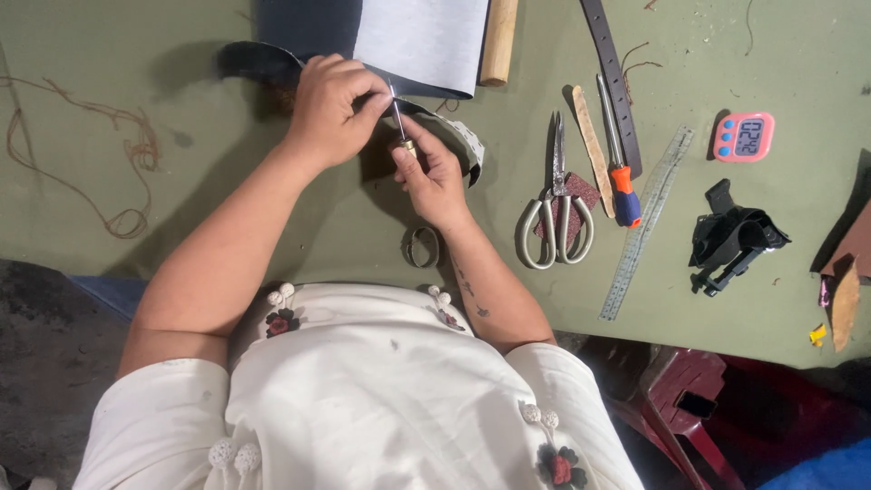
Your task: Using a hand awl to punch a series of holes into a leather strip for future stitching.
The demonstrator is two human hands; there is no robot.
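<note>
Both grips are busy at the top of the green bench (227, 209). Left hand (331, 109) pinches the dark leather strip (263, 62). Right hand (434, 174) holds a thin awl (399, 122), tip touching the strip. Scissors (555, 213) lie near the right hand.
</note>
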